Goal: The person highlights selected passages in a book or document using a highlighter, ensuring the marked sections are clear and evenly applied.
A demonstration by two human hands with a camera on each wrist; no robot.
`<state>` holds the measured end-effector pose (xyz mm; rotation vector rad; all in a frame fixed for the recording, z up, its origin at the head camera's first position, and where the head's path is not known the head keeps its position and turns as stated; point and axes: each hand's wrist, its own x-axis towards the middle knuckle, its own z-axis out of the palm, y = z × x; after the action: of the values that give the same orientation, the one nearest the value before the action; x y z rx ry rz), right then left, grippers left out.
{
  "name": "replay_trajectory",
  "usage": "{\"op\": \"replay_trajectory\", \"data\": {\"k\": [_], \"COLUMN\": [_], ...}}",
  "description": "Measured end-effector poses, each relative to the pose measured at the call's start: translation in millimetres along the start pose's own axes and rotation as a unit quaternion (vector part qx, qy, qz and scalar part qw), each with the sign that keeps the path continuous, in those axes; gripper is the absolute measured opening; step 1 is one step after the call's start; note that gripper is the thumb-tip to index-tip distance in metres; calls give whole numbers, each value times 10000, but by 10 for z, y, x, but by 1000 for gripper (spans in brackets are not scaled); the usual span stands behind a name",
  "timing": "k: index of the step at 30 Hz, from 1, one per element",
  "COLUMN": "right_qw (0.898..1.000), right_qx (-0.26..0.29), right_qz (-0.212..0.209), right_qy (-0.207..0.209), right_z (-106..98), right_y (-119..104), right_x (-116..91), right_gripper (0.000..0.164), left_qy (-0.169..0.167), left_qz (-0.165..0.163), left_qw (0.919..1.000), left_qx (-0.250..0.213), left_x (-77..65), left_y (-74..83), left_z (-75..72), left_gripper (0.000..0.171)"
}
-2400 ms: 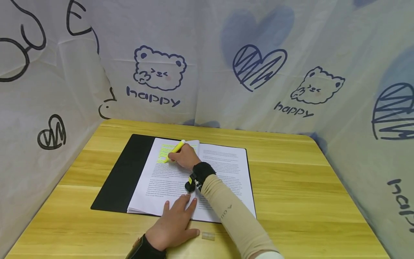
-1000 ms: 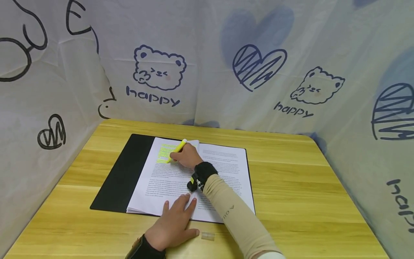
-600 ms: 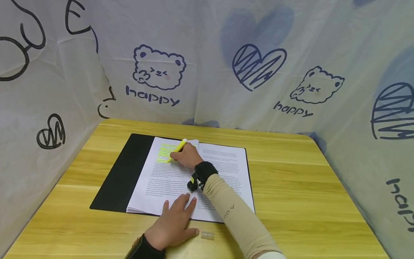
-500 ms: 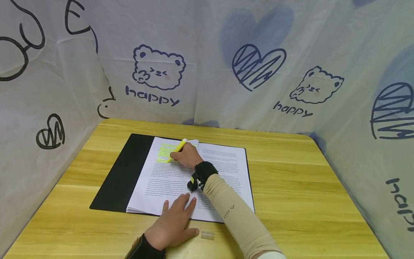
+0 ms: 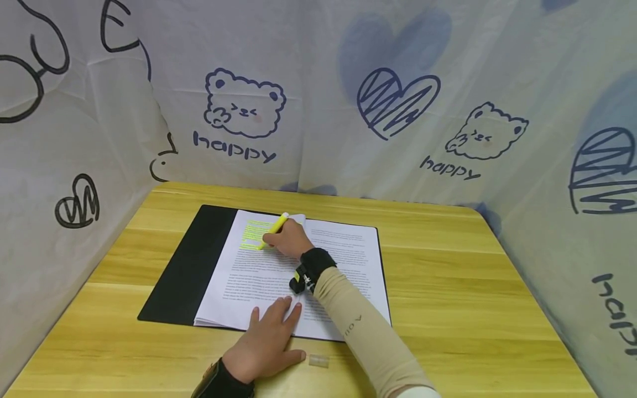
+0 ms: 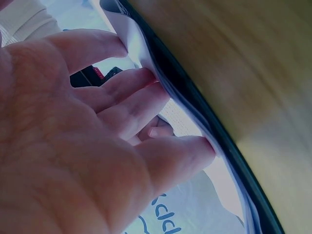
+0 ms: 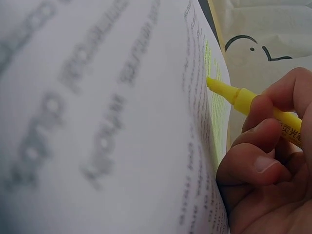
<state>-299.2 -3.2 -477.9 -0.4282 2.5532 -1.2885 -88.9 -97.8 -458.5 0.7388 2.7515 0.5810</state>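
In the head view my right hand [image 5: 291,239] grips a yellow highlighter [image 5: 276,225] above the left page [image 5: 239,287] of a printed document in a black folder [image 5: 186,271]. Its tip is at a line below several yellow-marked lines near the page top. In the right wrist view the highlighter [image 7: 246,100] lies between curled fingers [image 7: 263,134], its tip at the paper. My left hand [image 5: 266,344] rests spread on the lower edge of the pages. The left wrist view shows its fingertips [image 6: 202,146] touching the paper's edge [image 6: 183,105].
A small clear cap-like piece [image 5: 319,361] lies on the wooden table [image 5: 448,298] beside the left thumb. The right-hand page [image 5: 343,265] lies partly under the right forearm [image 5: 368,331]. White curtains [image 5: 323,99] with drawings hang behind and at both sides.
The highlighter and right hand have shifted slightly rightward along the line since the earliest frame, and hardly at all in the last second. The left hand has stayed in place.
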Motion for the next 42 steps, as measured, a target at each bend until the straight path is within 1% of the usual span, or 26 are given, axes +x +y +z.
{"op": "replay_trajectory", "data": {"k": [16, 24, 34, 42], "right_qw": [10000, 10000, 10000, 9999], "right_qx": [61, 26, 34, -130], "right_qz": [19, 45, 54, 70], "right_qy": [18, 19, 76, 62], "right_z": [-26, -43, -48, -74], "right_y": [-3, 1, 19, 27], "right_x": [-56, -57, -67, -33], "right_gripper": [17, 17, 18, 18], "left_qy": [-27, 17, -7, 56], "left_qz": [-19, -12, -31, -5], "left_qw": [10000, 10000, 10000, 9998], "left_qx": [-8, -1, -15, -185], "left_x": [8, 12, 17, 5], "left_y": [-6, -10, -10, -5], "left_z": [11, 18, 24, 15], "left_gripper": [84, 84, 84, 82]}}
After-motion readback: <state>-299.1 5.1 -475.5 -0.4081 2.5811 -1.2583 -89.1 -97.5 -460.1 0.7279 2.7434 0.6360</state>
